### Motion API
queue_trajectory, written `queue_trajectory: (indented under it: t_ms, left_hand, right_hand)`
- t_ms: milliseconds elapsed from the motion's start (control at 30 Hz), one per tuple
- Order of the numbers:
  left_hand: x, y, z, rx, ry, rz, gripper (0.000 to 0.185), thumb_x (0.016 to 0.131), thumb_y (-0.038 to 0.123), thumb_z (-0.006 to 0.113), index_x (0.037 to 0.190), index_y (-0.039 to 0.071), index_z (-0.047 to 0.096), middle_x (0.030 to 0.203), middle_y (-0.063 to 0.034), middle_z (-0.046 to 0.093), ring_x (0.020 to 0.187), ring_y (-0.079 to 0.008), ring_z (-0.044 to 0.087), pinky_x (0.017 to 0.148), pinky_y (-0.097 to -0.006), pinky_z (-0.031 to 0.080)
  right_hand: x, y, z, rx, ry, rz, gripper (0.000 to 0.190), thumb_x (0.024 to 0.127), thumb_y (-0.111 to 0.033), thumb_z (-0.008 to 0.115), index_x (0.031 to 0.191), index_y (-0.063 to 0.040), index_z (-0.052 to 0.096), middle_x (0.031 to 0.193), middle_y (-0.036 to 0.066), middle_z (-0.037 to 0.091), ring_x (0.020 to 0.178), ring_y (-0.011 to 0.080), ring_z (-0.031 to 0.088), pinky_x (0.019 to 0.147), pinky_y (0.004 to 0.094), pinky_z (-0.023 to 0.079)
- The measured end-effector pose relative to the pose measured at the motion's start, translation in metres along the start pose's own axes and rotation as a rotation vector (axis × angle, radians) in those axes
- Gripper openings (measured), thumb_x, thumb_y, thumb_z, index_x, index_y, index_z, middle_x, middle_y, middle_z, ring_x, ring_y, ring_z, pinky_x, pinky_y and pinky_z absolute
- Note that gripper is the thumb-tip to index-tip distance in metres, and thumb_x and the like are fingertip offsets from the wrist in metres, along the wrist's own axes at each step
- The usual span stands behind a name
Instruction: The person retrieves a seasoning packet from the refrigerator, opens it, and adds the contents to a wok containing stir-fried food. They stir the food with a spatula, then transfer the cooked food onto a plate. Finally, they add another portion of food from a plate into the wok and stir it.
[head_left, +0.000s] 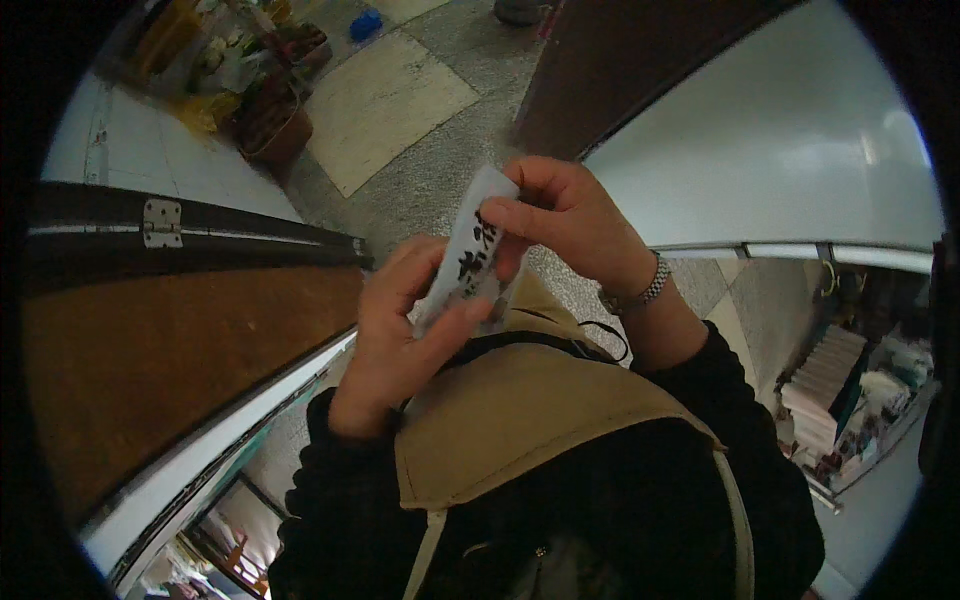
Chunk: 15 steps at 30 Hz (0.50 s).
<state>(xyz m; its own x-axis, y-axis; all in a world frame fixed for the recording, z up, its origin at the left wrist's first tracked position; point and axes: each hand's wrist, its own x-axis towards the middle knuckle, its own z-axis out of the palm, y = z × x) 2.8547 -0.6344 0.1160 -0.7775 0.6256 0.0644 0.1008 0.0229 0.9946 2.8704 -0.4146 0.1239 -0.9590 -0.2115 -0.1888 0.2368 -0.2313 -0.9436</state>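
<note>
Both my hands hold a narrow white folded strip or packet (457, 266) in front of my apron. Dark, leaf-like blotches run along its face; whether they are printed on it or lie within it, I cannot tell. Near its upper end, my right hand (559, 214) pinches it between thumb and fingers. My left hand (409, 319) grips the lower end, its thumb lying across the front. A metal-link watch or bracelet (656, 281) circles my right wrist. Below the packet hangs the tan apron (555, 397), worn over dark clothing.
To my left is a brown wooden panel (187, 345) beside a hinge (162, 223). A glossy white surface (765, 142) extends on the right. Flowerpots (277, 135) stand at the upper left on the tiled floor (390, 105). A pale stack (821, 375) sits at the lower right.
</note>
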Motion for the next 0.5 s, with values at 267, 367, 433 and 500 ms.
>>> queue_trajectory:
  t_ms: [267,367,433,500]
  left_hand:
    - [0.151,-0.004,-0.052,-0.517,0.101,-0.269,0.030,0.091,0.026,0.067,0.107,0.001,0.063,0.093,-0.0051,0.066,0.081,-0.0120,0.060,0.073,-0.0260,0.048]
    - [0.208,0.003,-0.069,-0.499,0.142,-0.290,0.027,0.092,0.025,0.066,0.104,0.001,0.063,0.091,-0.0040,0.066,0.078,-0.0102,0.059,0.071,-0.0248,0.048]
    - [0.247,0.005,-0.077,-0.506,0.165,-0.295,0.025,0.092,0.024,0.066,0.104,0.002,0.063,0.091,-0.0037,0.066,0.078,-0.0097,0.059,0.071,-0.0243,0.048]
    - [0.279,0.001,-0.083,-0.547,0.190,-0.299,0.025,0.092,0.023,0.066,0.105,0.002,0.063,0.091,-0.0038,0.067,0.078,-0.0095,0.059,0.071,-0.0239,0.048]
  right_hand:
    - [0.169,-0.054,-0.086,-0.094,-0.521,-0.145,0.011,0.092,-0.010,0.065,0.091,0.001,0.062,0.082,0.007,0.067,0.065,0.0120,0.066,0.059,0.0230,0.054]
    - [0.228,-0.077,-0.116,-0.073,-0.631,-0.126,0.012,0.091,-0.010,0.066,0.091,0.002,0.062,0.081,0.007,0.066,0.066,0.0110,0.066,0.059,0.0224,0.053]
    - [0.265,-0.089,-0.136,0.010,-0.699,-0.124,0.013,0.091,-0.010,0.067,0.090,0.002,0.062,0.081,0.007,0.066,0.066,0.0106,0.065,0.059,0.0220,0.053]
    - [0.298,-0.102,-0.154,0.024,-0.727,-0.105,0.013,0.091,-0.011,0.067,0.090,0.002,0.062,0.081,0.007,0.066,0.066,0.0106,0.065,0.059,0.0222,0.053]
